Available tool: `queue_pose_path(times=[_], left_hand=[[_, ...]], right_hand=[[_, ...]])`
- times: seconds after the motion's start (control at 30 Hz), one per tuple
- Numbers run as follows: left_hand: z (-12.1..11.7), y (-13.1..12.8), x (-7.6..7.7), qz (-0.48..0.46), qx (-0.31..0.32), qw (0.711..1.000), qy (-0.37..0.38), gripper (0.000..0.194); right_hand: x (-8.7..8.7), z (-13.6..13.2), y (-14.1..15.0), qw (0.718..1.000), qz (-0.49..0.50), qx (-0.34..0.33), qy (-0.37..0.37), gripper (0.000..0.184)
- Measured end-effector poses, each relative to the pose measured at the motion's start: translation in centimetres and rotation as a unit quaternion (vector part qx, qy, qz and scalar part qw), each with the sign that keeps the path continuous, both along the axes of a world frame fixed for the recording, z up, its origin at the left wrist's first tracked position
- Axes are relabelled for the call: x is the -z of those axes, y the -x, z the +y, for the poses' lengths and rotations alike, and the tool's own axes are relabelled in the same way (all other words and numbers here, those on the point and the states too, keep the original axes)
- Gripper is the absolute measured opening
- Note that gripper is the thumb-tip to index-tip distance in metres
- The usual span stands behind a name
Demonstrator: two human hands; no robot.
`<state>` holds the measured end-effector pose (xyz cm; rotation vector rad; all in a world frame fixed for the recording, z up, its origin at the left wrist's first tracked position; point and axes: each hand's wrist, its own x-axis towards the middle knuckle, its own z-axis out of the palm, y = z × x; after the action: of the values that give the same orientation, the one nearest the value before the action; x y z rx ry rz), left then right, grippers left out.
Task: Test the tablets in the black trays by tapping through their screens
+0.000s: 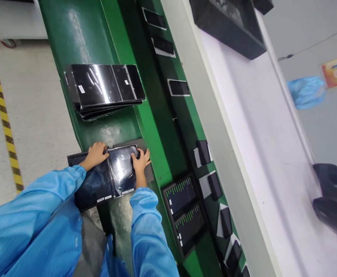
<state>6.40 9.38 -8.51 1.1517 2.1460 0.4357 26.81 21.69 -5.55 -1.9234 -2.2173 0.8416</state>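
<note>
Thumb and fingers of our left hand (97, 154) pinch the twelve o'clock edge of a black two-panel tray (93, 184), close to the seam between its halves. Our right hand (141, 161) has its thumb and forefinger closed on the corner at two o'clock, the other fingers spread outward. Glare makes it hard to be sure, but the right half seems to lie under loose clear film (120, 171); small white labels (128, 191) line the six o'clock edge. We have the tray over the near side of a green bench (110, 132), partly on a gray pad (149, 174). From it, a stack of glossy black trays (99, 86) sits at twelve o'clock, and a two-section tray with green marks (185, 213) lies at four. Dark phone-sized slabs (179, 87), several on white sheets (205, 186), run from one o'clock round to four, beside a white ledge (243, 115). Yellow-and-black floor tape (3, 111) shows at ten.
</note>
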Motion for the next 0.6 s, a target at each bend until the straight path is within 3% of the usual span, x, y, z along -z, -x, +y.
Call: queue_pose_path(times=[0.17, 0.37, 0.6], left_hand=[[0.1, -0.6, -0.3, 0.003, -0.01, 1.0, -0.003, 0.017], [-0.4, 0.5, 0.1, -0.039, 0.022, 0.998, -0.032, 0.021], [-0.1, 1.2, 0.7, -0.087, 0.059, 0.993, -0.047, 0.034]], right_hand=[[0.1, 0.1, -0.1, 1.0, 0.002, -0.002, -0.001, 0.037], [0.5, -0.6, -0.7, 1.0, -0.003, -0.011, -0.028, 0.054], [0.4, -0.3, -1.0, 1.0, -0.012, -0.025, -0.015, 0.044]])
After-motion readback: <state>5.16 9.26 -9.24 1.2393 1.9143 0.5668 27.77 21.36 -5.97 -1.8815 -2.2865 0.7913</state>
